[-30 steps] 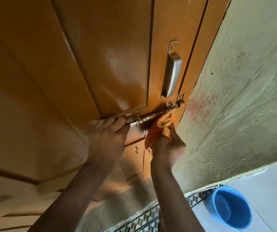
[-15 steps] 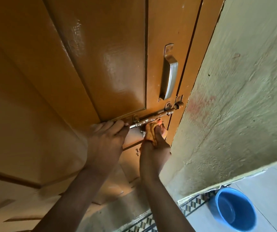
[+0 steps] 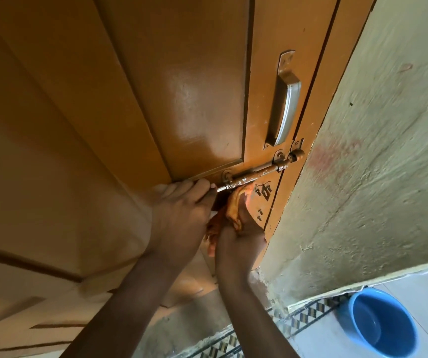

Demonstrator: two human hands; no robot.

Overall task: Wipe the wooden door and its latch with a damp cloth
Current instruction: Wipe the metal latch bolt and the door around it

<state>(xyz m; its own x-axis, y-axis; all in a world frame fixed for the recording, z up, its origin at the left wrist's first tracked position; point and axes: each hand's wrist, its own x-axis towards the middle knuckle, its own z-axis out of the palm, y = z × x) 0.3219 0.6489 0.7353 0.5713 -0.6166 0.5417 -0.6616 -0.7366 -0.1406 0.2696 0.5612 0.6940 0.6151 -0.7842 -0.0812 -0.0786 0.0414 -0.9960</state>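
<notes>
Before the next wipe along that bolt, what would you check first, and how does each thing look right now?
1. Cloth in hand: ok. The right hand grips the orange cloth.
2. Cloth on the latch: ok. Its top edge sits just under the bolt.
3. Bolt steadied: ok. The left hand has its fingers curled at the bolt's left end.
4. Cloth damp enough: cannot tell.
5. Water within reach: cannot tell. A blue bucket stands on the floor to the right; whether it holds water is unclear.
6. Bolt clean: not ok. Pale flecks show along it.
</notes>
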